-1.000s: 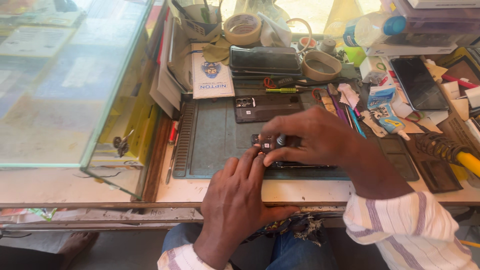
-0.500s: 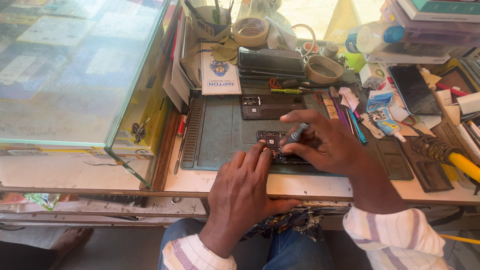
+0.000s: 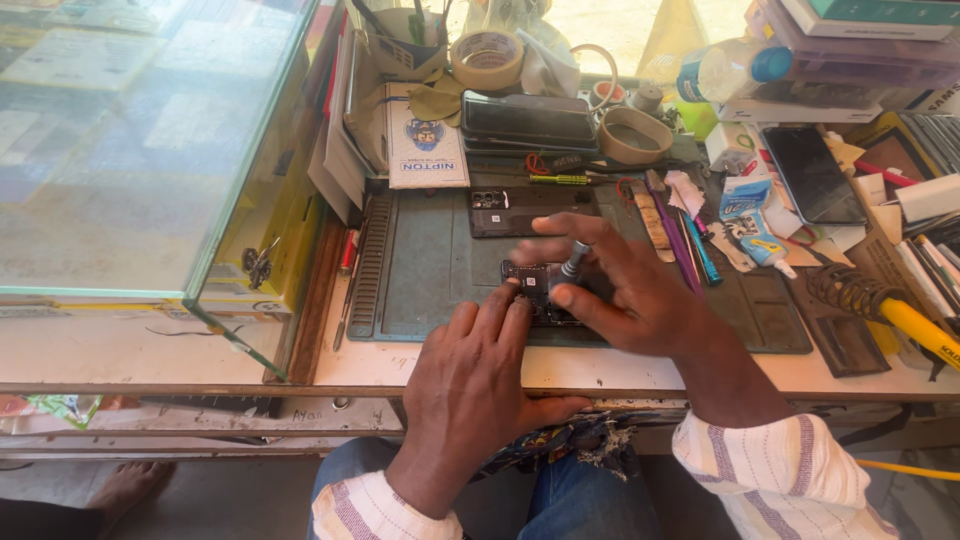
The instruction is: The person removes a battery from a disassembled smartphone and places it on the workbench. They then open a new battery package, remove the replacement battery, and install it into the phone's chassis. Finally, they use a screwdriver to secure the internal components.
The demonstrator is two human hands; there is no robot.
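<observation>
Both hands over opened phone (image 3: 540, 290), right hand (image 3: 620, 290) pinching screwdriver (image 3: 573, 264), left hand (image 3: 480, 370) flat

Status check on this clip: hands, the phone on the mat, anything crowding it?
Left hand flat, fingers pinning the opened phone to the grey mat. Right hand pinching a small screwdriver upright over it. Back cover lies just beyond, apart.

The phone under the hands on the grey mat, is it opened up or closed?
Opened up: the phone lies with its inner parts bared, and a separate dark back cover rests on the grey mat beyond it.
</observation>
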